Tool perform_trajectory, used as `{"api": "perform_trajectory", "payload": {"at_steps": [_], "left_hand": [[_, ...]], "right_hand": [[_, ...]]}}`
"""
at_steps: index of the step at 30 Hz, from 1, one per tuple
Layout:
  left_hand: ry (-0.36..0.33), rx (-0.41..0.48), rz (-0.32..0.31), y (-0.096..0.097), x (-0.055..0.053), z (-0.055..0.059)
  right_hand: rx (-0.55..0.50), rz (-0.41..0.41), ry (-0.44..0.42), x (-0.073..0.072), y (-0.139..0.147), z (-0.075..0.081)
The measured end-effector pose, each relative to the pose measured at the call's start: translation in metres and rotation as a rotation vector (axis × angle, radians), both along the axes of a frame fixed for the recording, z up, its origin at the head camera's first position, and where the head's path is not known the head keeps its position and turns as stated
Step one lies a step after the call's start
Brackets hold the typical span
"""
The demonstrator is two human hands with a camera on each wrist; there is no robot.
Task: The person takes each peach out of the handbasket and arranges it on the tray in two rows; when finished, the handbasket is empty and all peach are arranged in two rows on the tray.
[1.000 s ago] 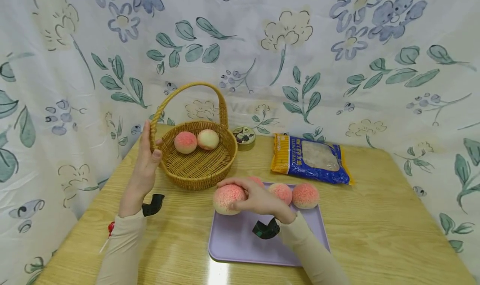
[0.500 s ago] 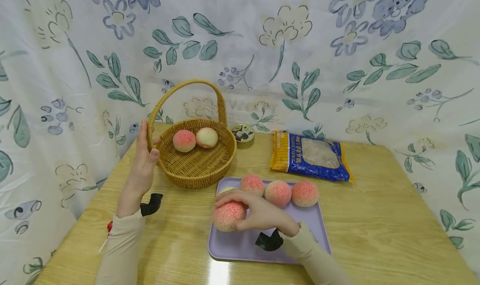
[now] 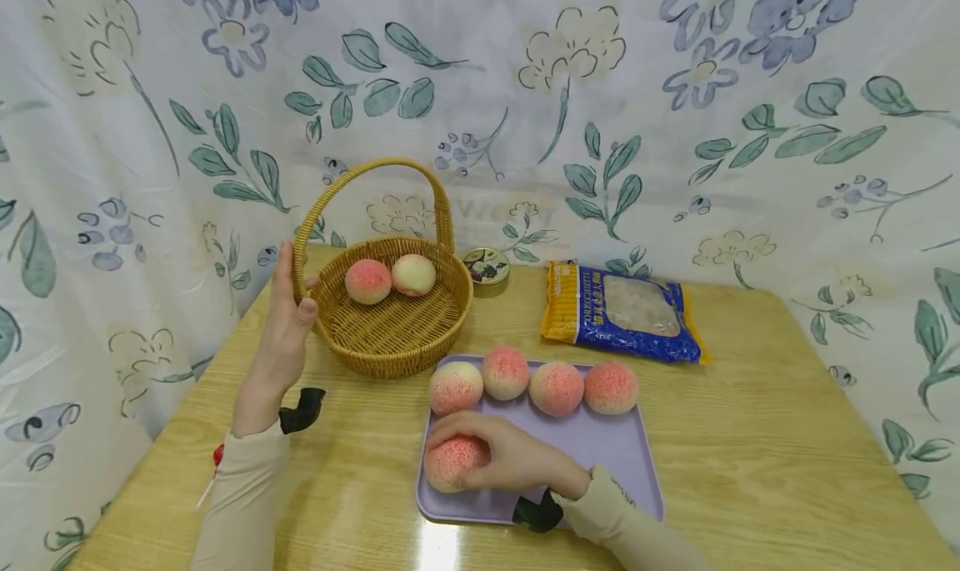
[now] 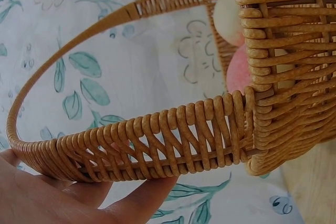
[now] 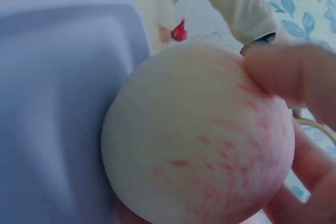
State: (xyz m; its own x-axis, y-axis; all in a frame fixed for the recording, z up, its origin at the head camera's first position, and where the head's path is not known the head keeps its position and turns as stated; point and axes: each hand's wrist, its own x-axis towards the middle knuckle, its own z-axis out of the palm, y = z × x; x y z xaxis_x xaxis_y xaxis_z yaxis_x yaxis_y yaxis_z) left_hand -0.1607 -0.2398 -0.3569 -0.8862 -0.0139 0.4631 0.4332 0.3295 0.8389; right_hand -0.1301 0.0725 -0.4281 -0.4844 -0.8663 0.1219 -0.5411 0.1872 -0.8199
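My right hand point(image 3: 506, 454) holds a pink-and-cream peach point(image 3: 452, 464) over the front left of the lilac tray point(image 3: 600, 488), thumb on one side and fingers on the other. In the right wrist view the peach point(image 5: 194, 140) fills the middle, close against the tray's surface. Several more peaches point(image 3: 556, 388) line the tray's back edge. My left hand point(image 3: 279, 338) touches the handle of the wicker basket point(image 3: 397, 364), its fingers mostly straight. Seen from the left wrist, those fingers lie along the outside of the handle point(image 4: 152, 140). Two peaches point(image 3: 368, 282) sit inside the basket.
A blue-and-yellow pasta bag point(image 3: 626, 313) lies behind the tray. Beside the basket stands a small round tin point(image 3: 487, 271). A red lollipop point(image 3: 217, 456) lies by my left sleeve. A floral curtain point(image 3: 480, 96) hangs behind the wooden table point(image 3: 750, 438).
My right hand has brought its peach toward me along the tray's left side, uncovering the peach at the back left corner. My left hand stays at the basket handle.
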Motion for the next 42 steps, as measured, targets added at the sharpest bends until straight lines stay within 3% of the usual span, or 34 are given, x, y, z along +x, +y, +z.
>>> {"api": "perform_trajectory", "payload": {"at_steps": [5, 14, 17, 19, 22, 25, 27, 31, 36, 42], "left_hand": [[0.017, -0.012, 0.007, 0.0, 0.0, 0.002], [0.001, -0.013, 0.003, 0.0, 0.001, 0.001], [-0.005, -0.007, 0.001, 0.0, 0.001, 0.001], [-0.013, -0.008, 0.001, 0.0, 0.001, 0.002], [-0.017, -0.022, 0.008, 0.0, 0.001, 0.003], [-0.017, -0.031, 0.015, 0.0, 0.001, 0.003], [-0.019, -0.023, 0.008, 0.001, 0.002, 0.002], [-0.026, -0.02, -0.003, -0.001, 0.001, 0.001], [-0.016, -0.026, -0.007, -0.002, 0.003, -0.001], [-0.014, -0.071, -0.017, -0.002, 0.005, 0.002]], "right_hand": [[-0.028, -0.099, 0.048, 0.0, -0.001, 0.001], [-0.001, -0.171, 0.355, 0.001, -0.005, 0.002], [-0.007, -0.173, 0.368, -0.001, -0.005, 0.008], [-0.018, -0.166, 0.304, -0.004, -0.003, 0.016], [-0.048, -0.168, 0.136, -0.014, -0.001, 0.031], [-0.103, -0.191, -0.041, -0.03, -0.002, 0.044], [-0.146, -0.208, -0.11, -0.044, -0.005, 0.053], [-0.195, -0.217, -0.184, -0.078, -0.016, 0.068], [-0.152, -0.215, -0.249, -0.117, -0.039, 0.084], [-0.134, -0.181, -0.341, -0.148, -0.084, 0.096]]}}
